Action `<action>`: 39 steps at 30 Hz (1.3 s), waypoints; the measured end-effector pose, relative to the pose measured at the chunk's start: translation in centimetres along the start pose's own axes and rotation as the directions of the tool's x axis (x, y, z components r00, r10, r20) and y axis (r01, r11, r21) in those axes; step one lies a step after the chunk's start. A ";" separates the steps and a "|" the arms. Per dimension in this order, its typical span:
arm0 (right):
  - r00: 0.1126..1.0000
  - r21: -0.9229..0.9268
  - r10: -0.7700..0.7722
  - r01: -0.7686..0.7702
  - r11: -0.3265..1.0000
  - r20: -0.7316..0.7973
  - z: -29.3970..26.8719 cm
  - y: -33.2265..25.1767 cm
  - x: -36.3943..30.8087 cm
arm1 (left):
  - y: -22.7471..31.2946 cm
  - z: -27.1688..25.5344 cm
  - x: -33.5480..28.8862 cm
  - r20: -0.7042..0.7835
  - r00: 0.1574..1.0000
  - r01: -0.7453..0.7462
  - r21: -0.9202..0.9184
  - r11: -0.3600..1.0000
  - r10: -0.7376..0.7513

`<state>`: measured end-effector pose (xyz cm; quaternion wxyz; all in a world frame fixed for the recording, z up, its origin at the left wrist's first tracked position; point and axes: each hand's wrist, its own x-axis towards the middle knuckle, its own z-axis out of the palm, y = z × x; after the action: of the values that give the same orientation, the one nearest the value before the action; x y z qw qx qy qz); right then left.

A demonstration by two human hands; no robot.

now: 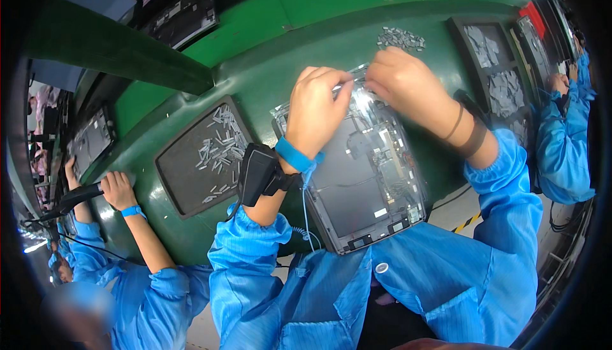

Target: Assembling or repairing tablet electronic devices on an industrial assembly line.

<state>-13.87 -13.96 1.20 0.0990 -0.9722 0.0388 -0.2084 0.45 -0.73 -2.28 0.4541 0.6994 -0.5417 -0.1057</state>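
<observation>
An opened electronic device chassis (347,203), flat and dark with a circuit board along its right part, lies in front of me at the bench edge. My left hand (317,104) is over its far left part, thumb and fingers pinched together. Close beside it, my right hand (403,79) has its fingers closed at the far edge. Shiny, clear material shows between the two hands, but what each pinches is hidden. A blue band with a coiled cord circles my left wrist, and a black device is strapped to that forearm.
A black tray (175,187) of small grey strips stands left. Beyond my right hand lies a pile of small grey pieces (400,39). A divided dark tray (454,28) holds grey pieces at right. A green post (127,50) rises far left. Co-workers in blue flank me.
</observation>
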 end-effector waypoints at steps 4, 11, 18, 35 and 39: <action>0.999 -0.017 0.012 -0.011 1.000 0.040 -0.2 -0.3 0.8 | 0.0 0.2 -0.1 0.003 0.995 -0.099 0.049 0.994 0.098; 0.983 0.355 0.103 -0.151 0.923 0.151 0.3 2.1 1.2 | 0.2 0.5 -0.2 -0.019 0.976 -0.211 0.138 0.968 0.215; 0.951 0.043 -0.295 0.292 0.955 0.088 0.6 3.2 0.3 | -0.1 0.8 -0.4 0.005 0.958 -0.282 0.180 0.942 0.286; 0.954 0.004 -0.210 0.214 0.977 0.214 -0.2 2.1 0.5 | 0.0 0.8 -0.5 0.039 0.933 -0.348 0.351 0.869 0.358; 0.986 0.001 -0.160 0.160 0.987 0.038 -0.7 1.4 -0.6 | 3.0 -1.1 -2.1 -0.084 0.951 -0.252 0.353 0.901 0.299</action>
<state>-14.74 -15.42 1.32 0.0815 -0.9761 -0.0410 -0.1972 -1.68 1.66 -0.10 0.3736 0.6887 -0.6129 0.1023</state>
